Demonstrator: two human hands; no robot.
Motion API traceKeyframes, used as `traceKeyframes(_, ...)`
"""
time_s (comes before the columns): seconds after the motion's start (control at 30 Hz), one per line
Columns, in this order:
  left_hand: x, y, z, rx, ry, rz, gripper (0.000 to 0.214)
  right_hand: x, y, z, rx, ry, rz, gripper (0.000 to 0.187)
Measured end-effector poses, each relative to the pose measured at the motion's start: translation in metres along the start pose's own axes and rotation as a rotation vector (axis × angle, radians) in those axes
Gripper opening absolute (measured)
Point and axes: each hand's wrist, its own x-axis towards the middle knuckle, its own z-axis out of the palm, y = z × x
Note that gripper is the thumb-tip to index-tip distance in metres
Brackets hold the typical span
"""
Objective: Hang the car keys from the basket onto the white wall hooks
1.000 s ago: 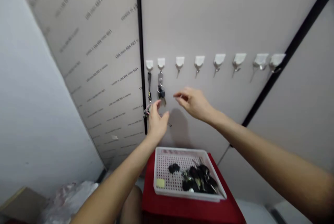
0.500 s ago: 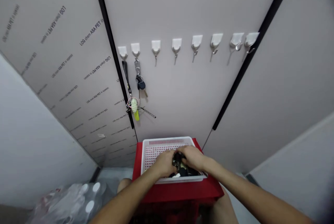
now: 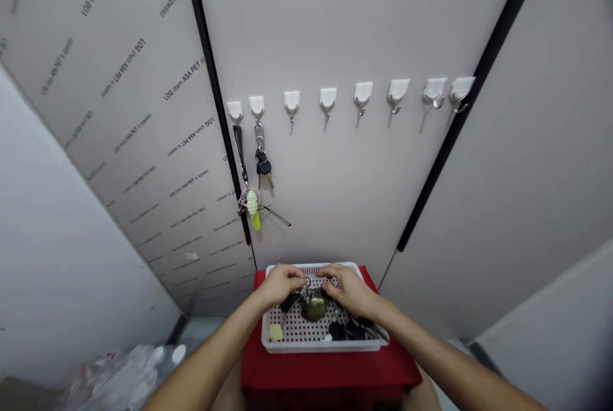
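Shifting away from the near part of the heap, where they were bunched half a second ago, the left grip and right grip now sit almost together over the far side of a white perforated plastic basket, curled down around a small metal key ring; whether either clamps it, I cannot tell. Just below the grips lies a key bunch with an olive-brass fob, with dark-headed keys lower right and a yellow sticky note lower left. The basket stands on a red-covered surface beneath them. Well above the grips, white adhesive hooks line a grey wall panel, a bunch of hanging keys on the second hook. Far down-left of the grips sits a clear plastic bag.
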Motion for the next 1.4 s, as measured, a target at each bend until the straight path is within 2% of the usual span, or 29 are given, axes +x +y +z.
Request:
traceKeyframes(0.17, -0.002, 0.023, -0.005, -0.025, -0.011, 0.084, 0.013, 0.006, -0.018, 0.004, 0.267, -0.021, 0.012, 0.019)
traceKeyframes(0.27, -0.003, 0.043, -0.011, -0.049, 0.02, 0.147, 0.013, 0.015, -0.026, -0.007, 0.419, 0.025, 0.015, 0.019)
traceKeyframes(0.4, -0.001, 0.085, -0.026, -0.148, 0.155, 0.296, 0.007, 0.037, -0.049, -0.046, 0.607, 0.1, 0.014, 0.018)
traceKeyframes(0.5, 0.003, 0.124, -0.042, -0.221, 0.328, 0.458, 0.007, 0.059, -0.077, -0.083, 0.693, 0.214, 0.003, 0.013)
traceKeyframes(0.63, 0.012, 0.176, -0.063, -0.199, 0.559, 0.636, 0.01, 0.092, -0.112, -0.125, 0.783, 0.391, -0.036, 0.007)
traceKeyframes(0.73, 0.022, 0.206, -0.078, -0.235, 0.647, 0.678, 0.007, 0.114, -0.131, -0.145, 0.778, 0.502, -0.075, 0.008)
traceKeyframes(0.83, 0.033, 0.222, -0.087, -0.246, 0.718, 0.645, 0.005, 0.13, -0.142, -0.156, 0.734, 0.57, -0.059, 0.01)
traceKeyframes(0.97, 0.046, 0.224, -0.092, -0.147, 0.833, 0.574, 0.006, 0.143, -0.141, -0.156, 0.62, 0.588, 0.017, 0.012)
traceKeyframes(1.1, 0.045, 0.214, -0.09, -0.069, 0.854, 0.566, 0.01, 0.146, -0.13, -0.154, 0.509, 0.582, 0.024, 0.011)
traceKeyframes(1.2, 0.032, 0.197, -0.082, -0.05, 0.868, 0.651, 0.015, 0.135, -0.113, -0.151, 0.405, 0.669, -0.037, 0.016)
traceKeyframes(1.27, 0.023, 0.177, -0.072, -0.027, 0.818, 0.686, 0.017, 0.118, -0.096, -0.143, 0.303, 0.689, -0.075, 0.022)
traceKeyframes(1.33, 0.015, 0.146, -0.056, 0.042, 0.701, 0.662, 0.017, 0.091, -0.074, -0.124, 0.187, 0.572, -0.095, 0.023)
traceKeyframes(1.4, 0.009, 0.108, -0.035, 0.149, 0.549, 0.565, 0.016, 0.06, -0.05, -0.097, 0.068, 0.323, -0.095, 0.021)
